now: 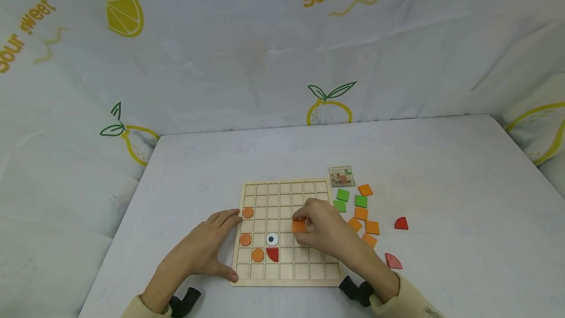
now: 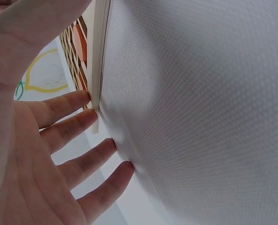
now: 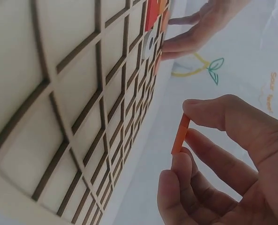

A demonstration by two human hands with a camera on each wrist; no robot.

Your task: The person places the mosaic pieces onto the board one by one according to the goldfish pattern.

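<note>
A wooden grid board (image 1: 287, 271) lies on the table between both hands. My right hand (image 1: 324, 225) pinches an orange square tile (image 3: 180, 134) between thumb and fingers, held above the board's grid. Along the board's left edge rests my left hand (image 1: 205, 249), fingers spread and straight, fingertips right at the rim in the left wrist view. In the cells sit several orange discs, among them one orange disc (image 1: 258, 254) near the front, a white disc with a black dot (image 1: 272, 239), and a red quarter-circle piece (image 1: 273, 254) just in front of it.
Right of the board lie loose green squares (image 1: 361, 201) and several orange squares (image 1: 372, 227). Farther right are a red quarter-circle (image 1: 401, 223) and a pinkish one (image 1: 393, 261). A small pattern card (image 1: 342, 176) touches the board's back right corner. A lemon-printed cloth hangs behind.
</note>
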